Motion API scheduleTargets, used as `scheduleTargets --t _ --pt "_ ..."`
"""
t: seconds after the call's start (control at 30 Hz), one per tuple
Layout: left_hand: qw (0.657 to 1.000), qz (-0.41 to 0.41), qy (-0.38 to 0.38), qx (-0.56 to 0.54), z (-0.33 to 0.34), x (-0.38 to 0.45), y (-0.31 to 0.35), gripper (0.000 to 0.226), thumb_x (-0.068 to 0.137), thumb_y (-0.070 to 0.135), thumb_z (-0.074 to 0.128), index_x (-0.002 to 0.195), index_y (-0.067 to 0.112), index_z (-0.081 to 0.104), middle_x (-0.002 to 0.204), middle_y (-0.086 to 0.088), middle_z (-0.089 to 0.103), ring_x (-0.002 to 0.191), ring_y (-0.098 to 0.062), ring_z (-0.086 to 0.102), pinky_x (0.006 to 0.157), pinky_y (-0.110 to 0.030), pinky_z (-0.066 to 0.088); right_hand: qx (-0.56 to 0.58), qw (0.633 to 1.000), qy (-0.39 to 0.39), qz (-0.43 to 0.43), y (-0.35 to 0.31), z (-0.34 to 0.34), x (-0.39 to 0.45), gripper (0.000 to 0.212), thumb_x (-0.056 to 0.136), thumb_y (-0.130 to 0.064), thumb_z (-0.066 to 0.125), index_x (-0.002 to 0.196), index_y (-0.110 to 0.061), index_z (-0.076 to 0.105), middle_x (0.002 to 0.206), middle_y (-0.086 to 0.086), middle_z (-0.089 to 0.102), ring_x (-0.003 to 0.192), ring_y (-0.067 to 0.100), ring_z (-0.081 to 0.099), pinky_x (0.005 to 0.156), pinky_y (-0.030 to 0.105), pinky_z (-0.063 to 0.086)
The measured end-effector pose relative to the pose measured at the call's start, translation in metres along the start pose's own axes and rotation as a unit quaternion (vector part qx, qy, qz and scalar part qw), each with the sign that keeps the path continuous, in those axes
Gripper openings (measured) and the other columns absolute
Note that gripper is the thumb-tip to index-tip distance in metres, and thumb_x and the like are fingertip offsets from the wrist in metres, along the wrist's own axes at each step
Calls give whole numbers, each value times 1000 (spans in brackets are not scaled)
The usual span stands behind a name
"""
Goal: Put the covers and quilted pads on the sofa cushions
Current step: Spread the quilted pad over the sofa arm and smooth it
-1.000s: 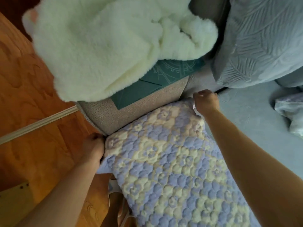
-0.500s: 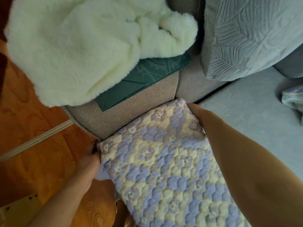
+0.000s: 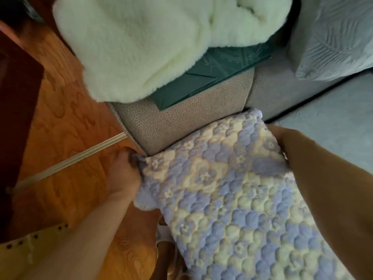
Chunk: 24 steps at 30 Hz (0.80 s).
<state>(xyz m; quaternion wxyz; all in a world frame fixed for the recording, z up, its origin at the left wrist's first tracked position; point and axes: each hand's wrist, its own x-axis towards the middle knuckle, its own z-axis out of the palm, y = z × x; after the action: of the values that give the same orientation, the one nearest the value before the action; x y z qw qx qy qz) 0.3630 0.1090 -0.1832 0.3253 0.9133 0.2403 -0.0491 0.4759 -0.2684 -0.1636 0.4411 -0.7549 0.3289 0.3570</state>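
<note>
With your left hand [image 3: 124, 174] gripping the quilted pad's [image 3: 228, 188] near corner and your right hand [image 3: 282, 138] holding its far edge against the armrest [image 3: 181, 122], pull both corners evenly so it lies flat.

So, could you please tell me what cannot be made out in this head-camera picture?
- Right hand fingers: hidden under the purple and cream quilted pad.
- Left hand fingertips: buried in the pad's bunched corner.
- Dark green printed folder: mostly covered by the fluffy white blanket.
- Pad's lower end: cut off by the frame edge.
</note>
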Motion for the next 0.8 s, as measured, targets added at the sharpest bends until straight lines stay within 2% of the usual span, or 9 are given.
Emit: scheduleTargets --t 0.1,0.17,0.23,0.3,0.43,0.53,0.63,0.7,0.8 --pt "980 103 17 172 -3 14 -9 19 88 6 56 107 10 58 119 -21 53 100 -43 56 82 -47 48 -44 980 190 -36 2 -11 -14 21 104 -22 45 113 -11 60 120 22 64 106 24 56 86 23 47" --pt "970 119 -100 187 -1 19 -13 21 89 9 58 109 11 57 113 -18 57 98 -39 59 84 -46 51 -90 923 366 -75 15 -12 -37 32 97 -22 46 113 -2 66 120 28 64 111 41 60 91 41 47" --pt "935 139 -260 198 3 22 -20 14 92 16 59 105 13 59 103 -13 61 98 -35 62 85 -42 53 -107 888 416 -168 39 8 -67 34 95 -24 44 111 -4 66 113 27 65 106 44 58 89 45 45" --pt "901 148 -294 281 -8 36 -24 20 93 26 57 107 13 64 110 -14 66 104 -35 63 87 -38 53 -153 857 395 -293 61 43 -95 38 95 -28 45 122 -7 62 123 22 63 112 38 53 98 42 39" --pt "916 153 -75 364 -24 62 -22 25 92 16 47 104 9 68 109 -20 61 104 -42 59 79 -46 50 -307 824 355 -316 85 80 -100 62 104 -48 35 157 -18 25 162 16 24 148 34 23 121 48 18" --pt "991 24 -40 125 -2 42 4 29 97 14 47 120 5 62 127 -25 53 118 -45 52 97 -49 47 -323 845 342 -255 82 78 -104 64 103 -55 24 160 -27 11 167 11 9 153 32 9 124 50 6" --pt "988 -110 56 -91 0 -19 10 42 88 17 51 129 9 48 137 -26 42 120 -43 49 103 -45 42 -295 831 385 -274 92 89 -148 60 106 -46 32 158 -18 24 165 18 13 151 39 12 123 54 10" --pt "988 46 105 -101 -15 -83 16 47 82 14 53 128 10 49 141 -25 38 126 -39 41 107 -46 38 -280 803 395 -348 138 103 -195 51 105 -33 44 150 -9 41 161 20 26 149 39 22 121 54 18" --pt "928 360 -94 20 -15 -168 19 63 86 13 62 146 19 46 158 -17 24 147 -35 22 117 -51 30 -271 853 401 -193 291 115 -259 53 105 -39 36 148 -9 46 160 14 30 148 36 29 117 58 25"
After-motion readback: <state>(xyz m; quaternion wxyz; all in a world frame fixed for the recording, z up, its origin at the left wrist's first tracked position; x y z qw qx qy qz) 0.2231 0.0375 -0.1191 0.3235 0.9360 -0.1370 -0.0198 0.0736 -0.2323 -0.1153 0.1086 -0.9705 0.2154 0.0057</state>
